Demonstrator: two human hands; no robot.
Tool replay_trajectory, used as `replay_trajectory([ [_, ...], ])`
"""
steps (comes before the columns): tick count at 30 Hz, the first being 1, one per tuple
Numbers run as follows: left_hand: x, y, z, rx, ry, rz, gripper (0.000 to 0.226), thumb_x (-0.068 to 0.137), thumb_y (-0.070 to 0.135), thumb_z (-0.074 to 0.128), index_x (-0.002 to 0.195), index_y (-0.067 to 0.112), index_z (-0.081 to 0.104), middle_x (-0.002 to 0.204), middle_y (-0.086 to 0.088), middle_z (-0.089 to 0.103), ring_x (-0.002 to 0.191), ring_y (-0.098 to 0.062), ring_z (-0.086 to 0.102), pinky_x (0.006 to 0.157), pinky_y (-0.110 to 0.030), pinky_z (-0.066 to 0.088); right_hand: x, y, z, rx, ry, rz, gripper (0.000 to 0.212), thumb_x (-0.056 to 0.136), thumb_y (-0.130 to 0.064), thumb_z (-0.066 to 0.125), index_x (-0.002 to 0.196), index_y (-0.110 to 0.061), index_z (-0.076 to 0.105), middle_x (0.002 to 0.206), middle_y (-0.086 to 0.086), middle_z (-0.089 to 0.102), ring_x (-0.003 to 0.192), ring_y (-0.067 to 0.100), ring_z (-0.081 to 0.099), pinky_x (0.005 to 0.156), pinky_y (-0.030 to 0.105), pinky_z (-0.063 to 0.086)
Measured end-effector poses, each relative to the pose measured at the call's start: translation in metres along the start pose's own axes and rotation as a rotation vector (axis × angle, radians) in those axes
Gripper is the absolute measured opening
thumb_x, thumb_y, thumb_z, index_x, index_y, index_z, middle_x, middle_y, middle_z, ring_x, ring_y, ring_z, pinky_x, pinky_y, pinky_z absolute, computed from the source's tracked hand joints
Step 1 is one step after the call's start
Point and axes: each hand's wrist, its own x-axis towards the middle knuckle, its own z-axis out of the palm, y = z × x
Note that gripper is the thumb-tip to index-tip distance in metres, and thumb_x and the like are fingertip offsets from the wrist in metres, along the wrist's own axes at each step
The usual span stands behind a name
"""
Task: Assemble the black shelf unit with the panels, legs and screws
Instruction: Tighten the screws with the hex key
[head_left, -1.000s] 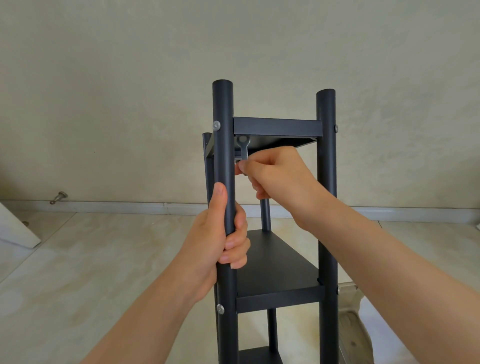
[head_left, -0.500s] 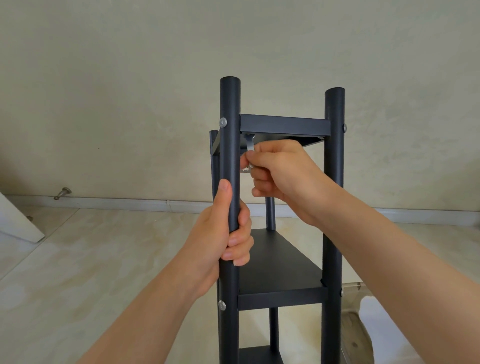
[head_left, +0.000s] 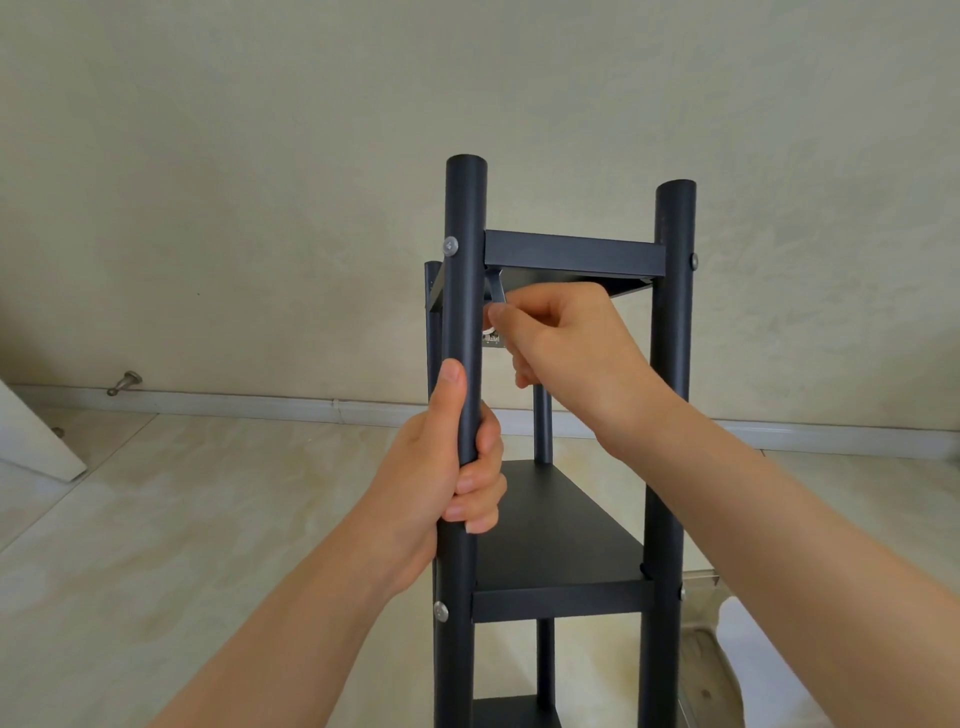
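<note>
The fingers (head_left: 506, 317) of our right hand (head_left: 566, 338) pinch a small metal wrench (head_left: 496, 291) just right of the front leg (head_left: 466, 208). The wrench tip is hard to make out under the top panel (head_left: 571, 254). Our left hand (head_left: 421, 467) grips that leg lower down. The feet of the shelf unit (head_left: 561, 525) are cut off.

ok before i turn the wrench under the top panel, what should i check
1. Left hand grips the front left leg to steady it: ok.
2. Right hand pinches the wrench: ok.
3. Wrench head seated on its fastener under the top panel: cannot tell, hidden behind the leg and the panel's edge.
4. Top screw in place in the front left leg: ok.
5. Feet of the legs standing flat on the floor: cannot tell, out of frame.
</note>
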Motion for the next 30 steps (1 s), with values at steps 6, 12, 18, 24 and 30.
replay_trajectory([
  [6,-0.001,0.0,0.0,-0.007,-0.013,-0.005,0.062,0.066,0.078,0.04,0.06,0.016,0.043,0.047,0.001,0.024,0.035,-0.011,0.021,0.039,-0.024,0.029,0.0,0.004,0.0,-0.052,0.042,-0.044,0.047,0.096,-0.018,0.058,0.049,-0.021,0.059,0.04,-0.01,0.047,0.047,0.009,0.039,0.057,0.022,0.037],
  [12,0.0,0.0,-0.003,0.002,-0.043,-0.009,0.063,0.065,0.079,0.042,0.058,0.017,0.044,0.045,0.0,0.026,0.035,-0.01,0.022,0.04,-0.023,0.029,0.004,0.007,0.002,-0.056,0.074,-0.039,0.044,0.096,-0.02,0.061,0.052,-0.015,0.061,0.035,-0.013,0.045,0.037,0.005,0.041,0.049,0.011,0.028],
  [18,-0.002,-0.001,-0.004,0.012,-0.06,-0.01,0.062,0.07,0.077,0.04,0.059,0.016,0.043,0.046,0.0,0.026,0.036,-0.011,0.022,0.039,-0.024,0.029,0.011,0.021,0.015,-0.152,0.217,-0.199,0.039,0.096,-0.02,0.06,0.062,-0.002,0.068,0.052,-0.009,0.06,0.045,0.004,0.048,0.056,0.02,0.042],
  [24,-0.003,-0.001,-0.002,0.026,-0.073,-0.012,0.062,0.07,0.077,0.038,0.058,0.016,0.044,0.046,0.0,0.027,0.036,-0.011,0.022,0.04,-0.025,0.03,0.015,0.028,0.02,-0.182,0.292,-0.241,0.048,0.096,-0.019,0.061,0.049,-0.024,0.053,0.044,-0.021,0.052,0.047,0.004,0.055,0.053,0.012,0.039],
  [30,-0.003,-0.001,-0.004,0.011,-0.062,-0.007,0.061,0.066,0.079,0.04,0.056,0.019,0.045,0.045,0.001,0.026,0.035,-0.01,0.022,0.04,-0.025,0.029,0.01,0.026,0.019,-0.21,0.234,-0.154,0.036,0.095,-0.018,0.057,0.064,-0.001,0.067,0.051,-0.003,0.063,0.053,0.014,0.061,0.067,0.031,0.053],
])
